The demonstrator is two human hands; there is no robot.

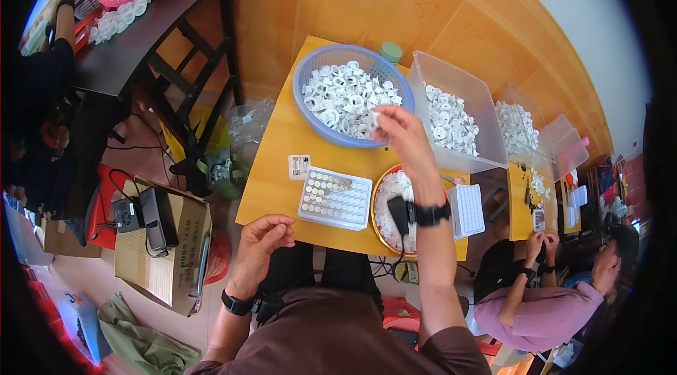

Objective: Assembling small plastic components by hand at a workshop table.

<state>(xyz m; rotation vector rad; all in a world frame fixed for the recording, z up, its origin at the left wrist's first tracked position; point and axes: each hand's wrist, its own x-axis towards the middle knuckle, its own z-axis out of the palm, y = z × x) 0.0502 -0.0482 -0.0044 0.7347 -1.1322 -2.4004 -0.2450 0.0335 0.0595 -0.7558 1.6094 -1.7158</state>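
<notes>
My right hand is over the right rim of a blue round basket, heaped with small white plastic parts. Between its thumb and fingertips is one small white plastic part. My left hand hovers at the table's front left edge with thumb and fingers pinched together; whatever they hold, if anything, is hidden. Close to it lies a white tray with rows of small round pieces filling its left side and bare slots at the right. A red-rimmed round dish of white pieces sits beneath my right forearm.
Right of the basket stands a clear bin of white parts. A second slotted white tray is at the table's right edge. A co-worker sits at the right; another person's arm shows by a dark table at upper left.
</notes>
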